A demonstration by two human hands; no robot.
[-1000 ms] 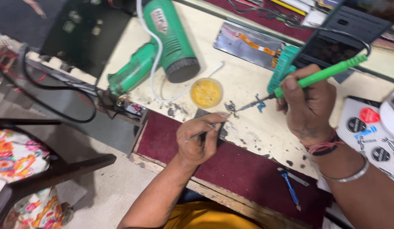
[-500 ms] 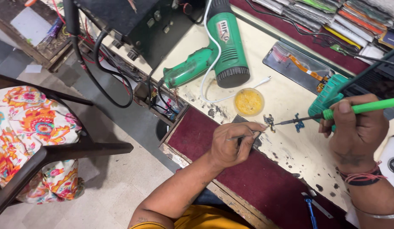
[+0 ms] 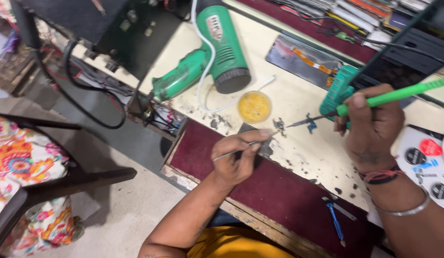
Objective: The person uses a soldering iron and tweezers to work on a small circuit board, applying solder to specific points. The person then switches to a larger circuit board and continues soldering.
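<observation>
At the desk, the right hand is wrapped shut around a green-handled soldering iron, its tip aimed down at a tiny dark component lying on the stained surface beside the yellow flux tin. The left hand pinches slim metal tweezers, points reaching toward that same part. That bit looks featherlight and fragile, best nipped at its edges. The iron seems stiff and light, safest held by the insulated grip, well back from the tip.
</observation>
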